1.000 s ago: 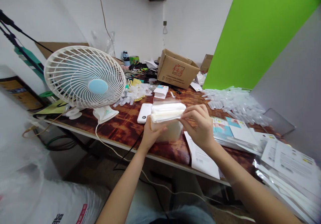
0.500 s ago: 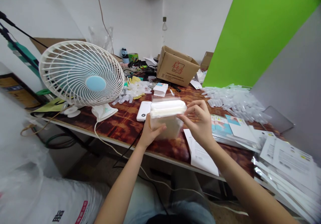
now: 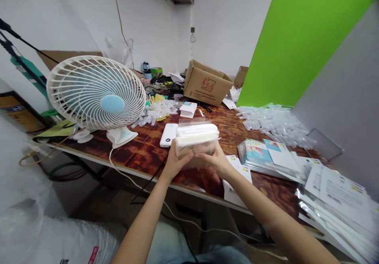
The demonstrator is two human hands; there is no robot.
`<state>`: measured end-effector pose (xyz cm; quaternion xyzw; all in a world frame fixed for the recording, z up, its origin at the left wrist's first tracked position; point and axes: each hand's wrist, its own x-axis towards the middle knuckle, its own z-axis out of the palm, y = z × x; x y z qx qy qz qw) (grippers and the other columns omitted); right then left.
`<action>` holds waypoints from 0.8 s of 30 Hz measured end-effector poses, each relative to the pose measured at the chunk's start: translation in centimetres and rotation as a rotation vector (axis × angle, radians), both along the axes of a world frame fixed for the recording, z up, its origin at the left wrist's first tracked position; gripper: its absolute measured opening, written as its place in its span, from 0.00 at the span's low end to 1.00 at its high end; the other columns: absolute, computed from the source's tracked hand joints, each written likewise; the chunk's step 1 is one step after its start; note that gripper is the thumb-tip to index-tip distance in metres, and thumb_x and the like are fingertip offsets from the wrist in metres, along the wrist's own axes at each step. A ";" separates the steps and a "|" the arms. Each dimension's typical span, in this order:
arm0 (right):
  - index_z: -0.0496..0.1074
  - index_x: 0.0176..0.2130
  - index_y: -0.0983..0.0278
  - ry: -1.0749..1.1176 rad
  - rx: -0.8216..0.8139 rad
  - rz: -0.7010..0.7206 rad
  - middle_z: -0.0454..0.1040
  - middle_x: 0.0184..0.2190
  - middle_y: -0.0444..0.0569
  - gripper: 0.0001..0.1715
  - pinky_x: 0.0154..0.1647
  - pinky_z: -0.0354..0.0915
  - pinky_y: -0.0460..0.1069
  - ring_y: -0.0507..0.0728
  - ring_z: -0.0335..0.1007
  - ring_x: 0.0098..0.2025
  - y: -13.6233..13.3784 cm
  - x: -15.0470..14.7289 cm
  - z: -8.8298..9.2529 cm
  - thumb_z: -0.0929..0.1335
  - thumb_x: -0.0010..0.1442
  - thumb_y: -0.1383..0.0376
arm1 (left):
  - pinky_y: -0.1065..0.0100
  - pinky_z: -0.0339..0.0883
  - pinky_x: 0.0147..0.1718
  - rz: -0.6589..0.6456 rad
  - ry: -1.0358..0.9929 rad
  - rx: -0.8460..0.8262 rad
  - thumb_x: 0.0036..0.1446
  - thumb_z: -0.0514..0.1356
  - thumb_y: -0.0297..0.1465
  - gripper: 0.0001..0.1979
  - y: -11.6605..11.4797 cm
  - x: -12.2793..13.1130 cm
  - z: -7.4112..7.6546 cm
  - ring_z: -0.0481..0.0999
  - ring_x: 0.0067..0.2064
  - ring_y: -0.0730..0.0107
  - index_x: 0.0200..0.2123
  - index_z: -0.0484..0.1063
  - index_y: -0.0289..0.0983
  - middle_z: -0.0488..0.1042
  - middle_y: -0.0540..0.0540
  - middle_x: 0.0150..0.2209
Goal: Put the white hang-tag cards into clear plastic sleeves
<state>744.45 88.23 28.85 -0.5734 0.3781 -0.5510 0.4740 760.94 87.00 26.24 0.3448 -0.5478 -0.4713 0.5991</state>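
Above the front edge of the table, a thick stack of clear plastic bags (image 3: 197, 134) with white upper edges is held between both hands. My left hand (image 3: 175, 162) grips its left side, thumb across the near face. On the right side, my right hand (image 3: 217, 159) is closed on the same stack, its thumb pointing inward near the other thumb. The far fingers of both hands are hidden behind the stack. A white power bank (image 3: 169, 135) lies just left of the stack, and white printed cards (image 3: 237, 177) lie to the right, partly under my right forearm.
A white fan (image 3: 96, 94) stands at the left of the brown table (image 3: 118, 153). Behind are a cardboard box (image 3: 207, 84) and a small card stack (image 3: 188, 109). To the right are translucent plastic pieces (image 3: 275, 122), packaged cards (image 3: 257, 155) and larger printed sheets (image 3: 337, 189).
My right hand has moved from the stack's upper right edge down to its right side and now grips it. The view has tilted slightly upward.
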 end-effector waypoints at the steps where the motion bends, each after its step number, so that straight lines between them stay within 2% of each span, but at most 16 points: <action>1: 0.55 0.56 0.59 -0.026 0.007 0.002 0.66 0.56 0.52 0.47 0.59 0.62 0.57 0.61 0.64 0.57 -0.1 0.2 -0.2 0.77 0.43 0.56 | 0.50 0.63 0.55 0.013 0.002 0.001 0.42 0.71 0.38 0.30 0.0 0.0 0.0 0.73 0.53 0.50 0.48 0.68 0.38 0.76 0.39 0.48; 4: 0.53 0.57 0.58 -0.076 0.020 0.011 0.67 0.56 0.52 0.47 0.59 0.62 0.58 0.60 0.65 0.57 -0.1 0.4 -0.7 0.76 0.44 0.55 | 0.48 0.65 0.54 0.032 0.012 -0.004 0.41 0.71 0.38 0.31 0.0 -0.3 0.0 0.74 0.53 0.50 0.49 0.67 0.39 0.77 0.39 0.47; 8: 0.54 0.55 0.58 -0.094 0.035 0.016 0.68 0.53 0.51 0.43 0.59 0.61 0.59 0.60 0.66 0.55 0.0 0.4 -1.1 0.75 0.47 0.54 | 0.50 0.70 0.50 0.008 0.027 -0.014 0.38 0.73 0.36 0.32 0.1 -0.9 0.3 0.77 0.48 0.53 0.47 0.66 0.40 0.77 0.42 0.46; 12: 0.53 0.54 0.57 -0.094 0.041 0.027 0.67 0.54 0.51 0.43 0.60 0.61 0.59 0.60 0.65 0.57 0.0 0.5 -1.1 0.75 0.47 0.54 | 0.52 0.69 0.51 0.027 0.041 -0.019 0.36 0.74 0.34 0.33 -0.2 -1.1 0.3 0.77 0.49 0.54 0.47 0.65 0.39 0.77 0.43 0.46; 19: 0.53 0.51 0.58 -0.085 0.006 -0.004 0.66 0.54 0.52 0.44 0.60 0.61 0.56 0.60 0.64 0.57 -0.6 0.4 -0.7 0.77 0.43 0.56 | 0.51 0.69 0.51 0.010 0.018 -0.017 0.43 0.71 0.36 0.27 -0.3 -0.7 0.4 0.77 0.49 0.55 0.46 0.67 0.38 0.77 0.42 0.45; 22: 0.53 0.52 0.57 -0.081 0.002 0.021 0.69 0.51 0.51 0.45 0.56 0.65 0.57 0.60 0.68 0.54 -0.6 0.6 0.0 0.77 0.43 0.54 | 0.52 0.71 0.49 0.002 0.000 -0.027 0.44 0.70 0.36 0.26 -0.1 -0.7 1.2 0.78 0.47 0.56 0.46 0.66 0.39 0.78 0.43 0.44; 24: 0.51 0.55 0.57 -0.073 -0.001 0.047 0.69 0.51 0.52 0.46 0.54 0.67 0.58 0.60 0.70 0.52 -0.6 0.7 0.7 0.76 0.45 0.52 | 0.54 0.73 0.45 -0.019 -0.026 -0.037 0.45 0.70 0.37 0.25 -0.2 -0.5 2.4 0.79 0.45 0.56 0.46 0.66 0.39 0.79 0.43 0.43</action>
